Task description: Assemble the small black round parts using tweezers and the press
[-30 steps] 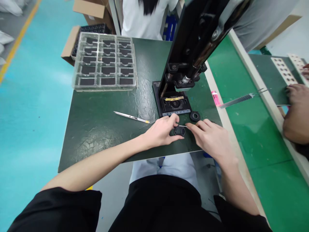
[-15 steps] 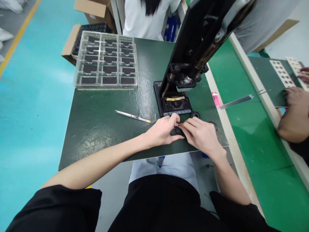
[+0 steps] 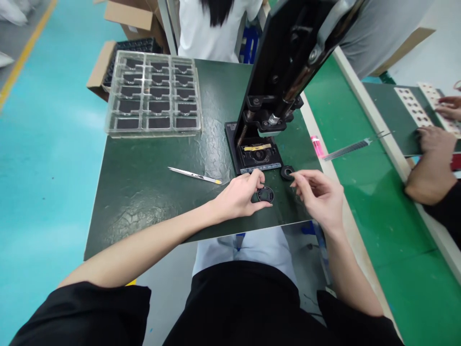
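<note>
My left hand (image 3: 247, 194) rests on the green table with thumb and fingers curled around a small round black part (image 3: 265, 194). The part has a rim and lies face up, its inner details too small to make out. To the right, my right hand (image 3: 320, 197) is raised, thumb and fingertips pinched together; whatever they hold, if anything, is too small to see. Its fingertips are beside a black ring-shaped piece (image 3: 287, 173) near the front corner of the black hand press (image 3: 261, 156). A strip of yellow tape crosses the press fixture.
Metal tweezers (image 3: 194, 175) lie left of my hands. A clear compartment tray (image 3: 153, 133) with dark pieces stands at the back left, cartons (image 3: 97, 72) behind it. A pink item (image 3: 317, 146) and a grey strip (image 3: 347, 149) lie right. Another person's hands (image 3: 435, 142) work at far right.
My right hand has moved away from the round part to the right, uncovering it. My left hand stays around that part. The view has shifted slightly.
</note>
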Demonstrator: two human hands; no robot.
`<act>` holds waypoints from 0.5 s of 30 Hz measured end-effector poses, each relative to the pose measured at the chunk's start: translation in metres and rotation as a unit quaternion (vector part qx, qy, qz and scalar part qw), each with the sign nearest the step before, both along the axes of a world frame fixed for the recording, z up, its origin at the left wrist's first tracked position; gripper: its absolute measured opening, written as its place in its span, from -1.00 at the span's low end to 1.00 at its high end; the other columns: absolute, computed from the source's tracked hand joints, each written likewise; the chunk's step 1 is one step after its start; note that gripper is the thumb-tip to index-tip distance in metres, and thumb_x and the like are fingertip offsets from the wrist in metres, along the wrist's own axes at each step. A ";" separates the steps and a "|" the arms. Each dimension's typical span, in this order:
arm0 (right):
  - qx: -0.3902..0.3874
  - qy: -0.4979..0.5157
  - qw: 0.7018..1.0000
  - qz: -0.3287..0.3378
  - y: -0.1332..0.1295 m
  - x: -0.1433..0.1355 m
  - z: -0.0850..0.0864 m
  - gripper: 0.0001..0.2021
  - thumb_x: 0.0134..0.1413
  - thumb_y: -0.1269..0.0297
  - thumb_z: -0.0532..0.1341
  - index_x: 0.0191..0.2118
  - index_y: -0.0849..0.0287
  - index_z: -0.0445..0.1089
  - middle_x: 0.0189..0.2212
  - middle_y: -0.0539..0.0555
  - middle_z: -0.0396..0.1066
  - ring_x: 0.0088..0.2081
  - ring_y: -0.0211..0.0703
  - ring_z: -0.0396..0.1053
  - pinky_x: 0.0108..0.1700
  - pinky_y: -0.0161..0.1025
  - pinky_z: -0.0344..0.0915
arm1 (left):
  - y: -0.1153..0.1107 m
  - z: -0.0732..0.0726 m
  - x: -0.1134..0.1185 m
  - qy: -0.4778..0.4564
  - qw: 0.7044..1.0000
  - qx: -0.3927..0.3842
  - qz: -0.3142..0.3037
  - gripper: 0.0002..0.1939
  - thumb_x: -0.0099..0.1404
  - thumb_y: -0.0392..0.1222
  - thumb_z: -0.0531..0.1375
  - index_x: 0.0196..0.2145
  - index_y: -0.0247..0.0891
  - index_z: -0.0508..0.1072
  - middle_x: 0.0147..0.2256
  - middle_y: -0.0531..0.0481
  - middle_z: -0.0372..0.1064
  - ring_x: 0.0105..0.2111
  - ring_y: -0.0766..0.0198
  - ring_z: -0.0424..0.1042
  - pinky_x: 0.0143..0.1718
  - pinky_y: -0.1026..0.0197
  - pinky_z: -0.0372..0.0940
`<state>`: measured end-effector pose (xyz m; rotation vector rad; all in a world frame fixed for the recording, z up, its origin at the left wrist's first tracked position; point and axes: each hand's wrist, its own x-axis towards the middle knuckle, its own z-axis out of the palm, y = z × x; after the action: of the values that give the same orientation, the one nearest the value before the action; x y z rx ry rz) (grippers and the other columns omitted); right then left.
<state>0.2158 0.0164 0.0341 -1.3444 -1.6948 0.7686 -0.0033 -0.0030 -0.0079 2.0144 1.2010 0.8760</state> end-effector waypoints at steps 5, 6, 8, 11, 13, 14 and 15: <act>-0.044 0.078 0.996 -0.011 -0.010 0.010 -0.001 -0.68 0.21 0.10 0.37 0.01 0.11 0.48 -0.45 -0.02 0.52 -0.58 -0.35 0.32 -0.60 -0.42 0.25 | 0.000 0.001 -0.001 0.001 1.000 0.003 -0.006 -0.42 0.16 0.00 0.48 -0.12 -0.16 0.19 -0.22 0.00 0.48 -0.23 0.17 0.55 -0.19 0.14 0.44; -0.038 0.098 0.994 -0.010 -0.011 0.010 0.000 -0.64 0.21 0.12 0.37 0.08 0.08 0.45 -0.42 -0.03 0.54 -0.56 -0.35 0.33 -0.59 -0.42 0.25 | 0.000 0.001 -0.001 0.000 1.000 0.002 -0.006 -0.42 0.16 0.00 0.48 -0.11 -0.16 0.19 -0.22 0.00 0.48 -0.23 0.17 0.55 -0.19 0.14 0.44; -0.028 0.112 0.993 0.005 -0.015 0.010 0.003 -0.69 0.24 0.18 0.36 0.07 0.05 0.47 -0.36 -0.01 0.57 -0.52 -0.35 0.36 -0.52 -0.40 0.34 | 0.000 0.001 -0.002 -0.001 1.000 0.000 -0.007 -0.43 0.17 0.01 0.47 -0.11 -0.16 0.20 -0.22 0.01 0.49 -0.23 0.17 0.55 -0.19 0.13 0.45; -0.039 0.137 0.989 0.035 -0.019 0.011 0.011 -0.87 0.28 0.23 0.32 -0.12 0.08 0.59 -0.27 0.06 0.62 -0.41 -0.28 0.49 -0.35 -0.31 0.51 | 0.000 0.001 -0.002 -0.003 1.000 0.002 -0.009 -0.44 0.18 0.03 0.46 -0.11 -0.16 0.20 -0.22 0.01 0.49 -0.23 0.17 0.56 -0.18 0.13 0.45; -0.056 0.192 0.979 0.039 -0.020 0.015 0.014 -0.86 0.26 0.22 0.32 -0.14 0.06 0.62 -0.18 0.08 0.64 -0.29 -0.19 0.59 -0.22 -0.22 0.59 | 0.000 0.001 -0.002 -0.002 1.000 0.004 -0.009 -0.44 0.18 0.03 0.46 -0.11 -0.16 0.20 -0.21 0.01 0.49 -0.22 0.17 0.56 -0.18 0.14 0.45; -0.062 0.224 0.972 0.034 -0.019 0.016 0.014 -0.85 0.25 0.21 0.34 -0.11 0.03 0.62 -0.13 0.08 0.65 -0.23 -0.16 0.62 -0.17 -0.19 0.62 | 0.000 0.001 -0.002 -0.002 1.000 0.005 -0.010 -0.44 0.18 0.03 0.46 -0.11 -0.16 0.20 -0.21 0.01 0.49 -0.22 0.18 0.55 -0.19 0.14 0.45; -0.065 0.250 0.966 0.027 -0.018 0.018 0.012 -0.83 0.22 0.20 0.36 -0.09 0.00 0.62 -0.10 0.06 0.64 -0.18 -0.14 0.63 -0.12 -0.18 0.63 | 0.000 0.002 -0.002 -0.002 1.000 0.005 -0.010 -0.44 0.18 0.02 0.47 -0.11 -0.16 0.20 -0.20 0.01 0.49 -0.22 0.18 0.55 -0.19 0.14 0.45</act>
<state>0.2334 -0.0012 0.0459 -1.0727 -1.2994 1.1565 -0.0057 -0.0032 -0.0062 2.0281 1.1738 0.8783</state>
